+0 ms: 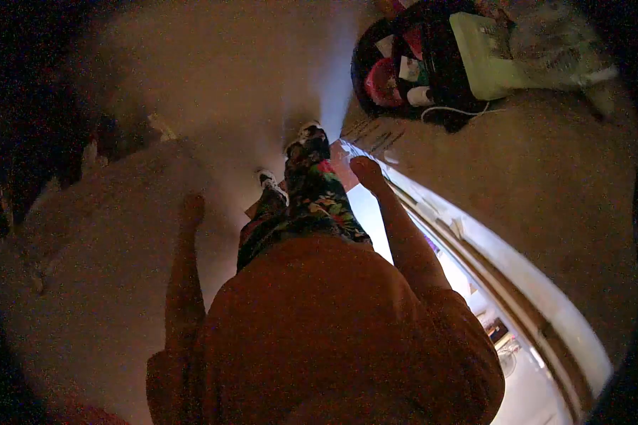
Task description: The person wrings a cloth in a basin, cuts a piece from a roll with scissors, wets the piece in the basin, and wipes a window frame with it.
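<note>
Low at my right side hangs my right hand (367, 173), its fingers curled in and nothing visible in them. It is close beside the white edge (418, 191) of a doorway or door. My left hand (192, 209) hangs at my other side in deep shadow, apart from any object, its fingers lost in the dark. Between the hands are my patterned trousers (322, 195), under a brown-orange shirt (312, 319). One shoe (310, 131) is forward and the other shoe (271, 184) is further back.
A black open bag or basket (372, 53) with red and white items stands at upper right, beside a pale green container (478, 57) and a clear plastic bag (556, 42). A white cord (461, 111) trails below. Bright light fills the room beyond the doorway; dark clutter lines the left.
</note>
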Action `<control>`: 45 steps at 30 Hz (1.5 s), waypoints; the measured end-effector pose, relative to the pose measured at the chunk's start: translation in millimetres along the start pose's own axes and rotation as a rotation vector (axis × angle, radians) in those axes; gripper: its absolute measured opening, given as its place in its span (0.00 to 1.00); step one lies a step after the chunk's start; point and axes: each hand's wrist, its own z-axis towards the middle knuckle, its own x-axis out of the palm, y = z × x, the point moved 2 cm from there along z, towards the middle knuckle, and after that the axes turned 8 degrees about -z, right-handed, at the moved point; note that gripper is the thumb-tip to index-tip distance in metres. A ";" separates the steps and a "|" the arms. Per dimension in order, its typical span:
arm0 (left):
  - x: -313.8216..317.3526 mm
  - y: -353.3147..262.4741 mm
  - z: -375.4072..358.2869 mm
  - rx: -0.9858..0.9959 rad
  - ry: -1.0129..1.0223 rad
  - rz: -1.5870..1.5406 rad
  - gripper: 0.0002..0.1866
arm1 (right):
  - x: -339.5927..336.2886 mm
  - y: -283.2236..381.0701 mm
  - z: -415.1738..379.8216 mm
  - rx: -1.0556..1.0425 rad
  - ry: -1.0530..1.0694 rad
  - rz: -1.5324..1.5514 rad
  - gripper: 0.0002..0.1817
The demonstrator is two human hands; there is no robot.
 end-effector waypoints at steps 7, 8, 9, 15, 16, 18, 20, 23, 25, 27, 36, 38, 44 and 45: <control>7.0 -21.6 -58.3 -0.273 0.320 -0.284 0.11 | 16.8 -72.4 102.4 0.446 -0.175 -0.093 0.10; -1.9 -31.5 -60.0 -0.299 0.486 -0.223 0.11 | 16.8 -90.9 120.2 0.611 -0.134 -0.027 0.09; -28.1 -58.1 -47.5 -0.297 0.706 0.014 0.12 | 19.9 -113.8 132.4 0.720 -0.125 0.216 0.09; 17.8 -38.1 -67.3 0.051 0.528 -0.103 0.15 | 67.9 -274.1 149.3 1.120 -0.192 1.472 0.10; 18.0 -35.6 -62.2 0.193 0.448 -0.087 0.15 | 75.7 -286.9 157.9 1.141 -0.219 1.552 0.10; 19.2 -26.4 -53.2 0.011 0.556 -0.081 0.14 | 86.5 -317.1 177.3 1.110 -0.302 1.646 0.11; 26.1 -18.3 -49.6 -0.174 0.627 -0.121 0.13 | 99.0 -356.7 193.5 1.038 -0.381 1.728 0.13; 43.7 -14.7 -71.4 -0.565 0.593 -0.548 0.11 | 95.0 -365.2 207.7 0.778 -0.324 1.913 0.15; 42.7 -9.8 -78.5 -0.855 0.500 -0.944 0.11 | 95.0 -356.8 220.7 0.790 -0.520 1.947 0.16; 57.1 -9.7 -95.2 -1.014 0.387 -1.220 0.11 | 102.7 -373.7 212.9 0.790 -0.645 1.967 0.16; 19.8 -14.2 -74.7 -1.133 0.432 -1.255 0.14 | 94.6 -353.5 203.2 0.891 -0.774 1.967 0.12; 34.8 -21.6 -75.4 -1.151 0.380 -1.202 0.14 | 106.8 -361.6 219.1 0.908 -0.794 1.937 0.13; 54.1 -0.5 -63.9 -0.805 0.692 -1.019 0.14 | 167.5 -342.3 203.4 0.635 -0.423 1.862 0.10; 59.0 7.1 -55.3 -0.839 0.653 -1.113 0.14 | 181.5 -328.8 200.3 0.641 -0.390 1.807 0.09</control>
